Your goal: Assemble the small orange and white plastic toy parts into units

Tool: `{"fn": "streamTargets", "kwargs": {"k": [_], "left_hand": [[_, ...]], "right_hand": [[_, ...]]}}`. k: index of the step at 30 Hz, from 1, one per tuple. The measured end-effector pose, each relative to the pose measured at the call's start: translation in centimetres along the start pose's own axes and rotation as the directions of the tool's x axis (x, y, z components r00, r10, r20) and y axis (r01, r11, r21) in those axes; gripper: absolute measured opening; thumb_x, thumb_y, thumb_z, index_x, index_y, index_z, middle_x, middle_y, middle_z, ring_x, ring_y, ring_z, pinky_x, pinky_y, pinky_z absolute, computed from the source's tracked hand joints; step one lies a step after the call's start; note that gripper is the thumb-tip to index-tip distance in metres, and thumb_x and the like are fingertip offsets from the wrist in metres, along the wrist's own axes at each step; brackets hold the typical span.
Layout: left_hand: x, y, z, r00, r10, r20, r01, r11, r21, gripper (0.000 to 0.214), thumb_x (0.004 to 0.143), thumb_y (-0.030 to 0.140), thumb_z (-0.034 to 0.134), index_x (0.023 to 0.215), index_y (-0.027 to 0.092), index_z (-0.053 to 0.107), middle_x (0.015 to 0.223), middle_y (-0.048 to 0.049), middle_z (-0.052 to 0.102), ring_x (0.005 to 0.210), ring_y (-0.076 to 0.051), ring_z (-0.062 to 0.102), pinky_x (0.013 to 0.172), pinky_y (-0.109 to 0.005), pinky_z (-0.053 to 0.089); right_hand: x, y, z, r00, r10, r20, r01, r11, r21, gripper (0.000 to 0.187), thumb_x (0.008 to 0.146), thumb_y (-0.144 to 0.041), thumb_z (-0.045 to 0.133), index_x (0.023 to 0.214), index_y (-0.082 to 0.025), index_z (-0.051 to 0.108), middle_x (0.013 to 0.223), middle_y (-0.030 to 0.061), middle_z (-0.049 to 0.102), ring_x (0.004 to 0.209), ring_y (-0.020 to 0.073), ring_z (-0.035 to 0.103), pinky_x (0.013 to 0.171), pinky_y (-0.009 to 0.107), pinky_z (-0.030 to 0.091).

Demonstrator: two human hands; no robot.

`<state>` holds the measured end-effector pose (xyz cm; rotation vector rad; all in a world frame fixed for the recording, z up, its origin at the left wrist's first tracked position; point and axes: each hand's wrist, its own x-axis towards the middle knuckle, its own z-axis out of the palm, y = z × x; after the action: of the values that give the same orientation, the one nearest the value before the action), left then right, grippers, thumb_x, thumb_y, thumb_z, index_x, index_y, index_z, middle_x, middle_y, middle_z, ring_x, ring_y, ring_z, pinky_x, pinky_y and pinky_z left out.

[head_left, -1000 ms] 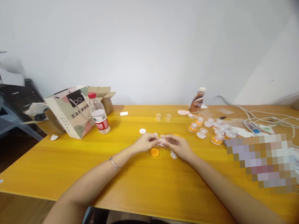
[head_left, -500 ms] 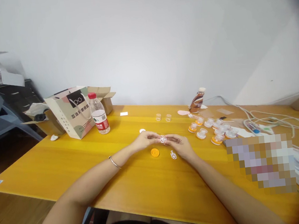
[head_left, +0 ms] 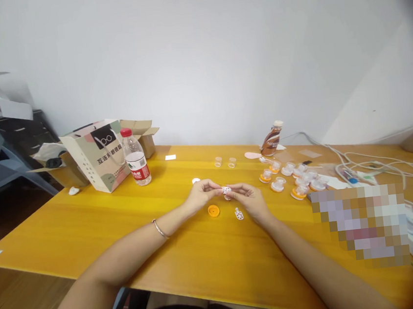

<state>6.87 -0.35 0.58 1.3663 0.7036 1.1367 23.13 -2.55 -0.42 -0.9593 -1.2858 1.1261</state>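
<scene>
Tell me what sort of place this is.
Probably a plain office or workroom used for small hand assembly: a long yellow wooden table, a cluster of small clear-and-orange plastic parts, and a small white plastic piece pinched between left hand and right hand.

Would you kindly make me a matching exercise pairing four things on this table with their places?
1. water bottle
2. brown bottle
3. orange disc
4. white part

a. pinched between left hand and right hand
b. beside the bag
c. lying flat on the table
d. far edge, near the cables

Pairs: 1-b, 2-d, 3-c, 4-a
</scene>
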Motion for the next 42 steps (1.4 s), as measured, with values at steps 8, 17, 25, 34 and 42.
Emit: {"fn": "streamTargets", "kwargs": {"k": [8, 17, 25, 34, 42], "left_hand": [[-0.4, 0.5, 0.5, 1.000, 0.011, -0.019, -0.012, 0.998, -0.060, 0.026, 0.053, 0.025, 0.072, 0.065, 0.010, 0.054, 0.073, -0.0017, 0.061, 0.071, -0.012, 0.057, 0.074, -0.028, 0.042], [-0.7, -0.2, 0.9, 0.976, 0.216, -0.038, -0.208, 0.965, 0.160, 0.018, 0.064, 0.024, 0.066, 0.067, 0.011, 0.055, 0.074, -0.0038, 0.060, 0.072, -0.013, 0.058, 0.072, -0.028, 0.046], [-1.4, 0.0, 0.1, 0.652, 0.656, 0.381, -0.698, 0.323, 0.639, 0.014, 0.081, 0.014, 0.043, 0.085, 0.015, 0.056, 0.090, -0.0078, 0.061, 0.086, -0.013, 0.056, 0.075, -0.027, 0.048], [-0.7, -0.3, -1.1, 0.412, 0.672, 0.616, -0.768, -0.107, 0.631, 0.010, 0.080, 0.011, 0.046, 0.082, 0.015, 0.055, 0.092, -0.0050, 0.063, 0.087, -0.012, 0.057, 0.074, -0.027, 0.047], [-0.9, 0.3, -1.4, 0.343, 0.652, 0.676, -0.751, -0.242, 0.615, 0.009, 0.081, 0.014, 0.047, 0.077, 0.016, 0.055, 0.090, -0.0019, 0.066, 0.088, -0.012, 0.057, 0.069, -0.027, 0.039]], "right_hand": [[-0.1, -0.3, 0.2, 1.000, 0.022, -0.013, -0.021, 0.997, 0.068, 0.020, 0.057, -0.023, 0.070, 0.074, -0.019, 0.063, 0.077, 0.0005, 0.068, 0.071, 0.0123, 0.060, 0.072, 0.027, 0.046], [-0.1, -0.1, 0.2, 0.993, 0.111, 0.030, -0.115, 0.961, 0.250, 0.020, 0.058, -0.021, 0.070, 0.077, -0.019, 0.063, 0.076, 0.0000, 0.067, 0.069, 0.0105, 0.060, 0.070, 0.024, 0.046], [-0.7, -0.6, 1.2, 0.977, 0.204, 0.067, -0.212, 0.869, 0.448, 0.033, 0.062, -0.018, 0.067, 0.094, -0.023, 0.062, 0.089, -0.0009, 0.067, 0.083, 0.0099, 0.061, 0.083, 0.023, 0.045], [-0.9, -1.1, 1.0, 0.978, 0.161, 0.134, -0.205, 0.870, 0.448, 0.033, 0.067, -0.021, 0.063, 0.100, -0.024, 0.060, 0.089, 0.0003, 0.068, 0.083, 0.0098, 0.061, 0.084, 0.024, 0.044], [-0.8, -0.8, 1.0, 0.980, 0.115, 0.162, -0.174, 0.889, 0.424, 0.022, 0.066, -0.023, 0.064, 0.088, -0.021, 0.063, 0.098, 0.0029, 0.065, 0.087, 0.0120, 0.059, 0.084, 0.026, 0.043]]}}
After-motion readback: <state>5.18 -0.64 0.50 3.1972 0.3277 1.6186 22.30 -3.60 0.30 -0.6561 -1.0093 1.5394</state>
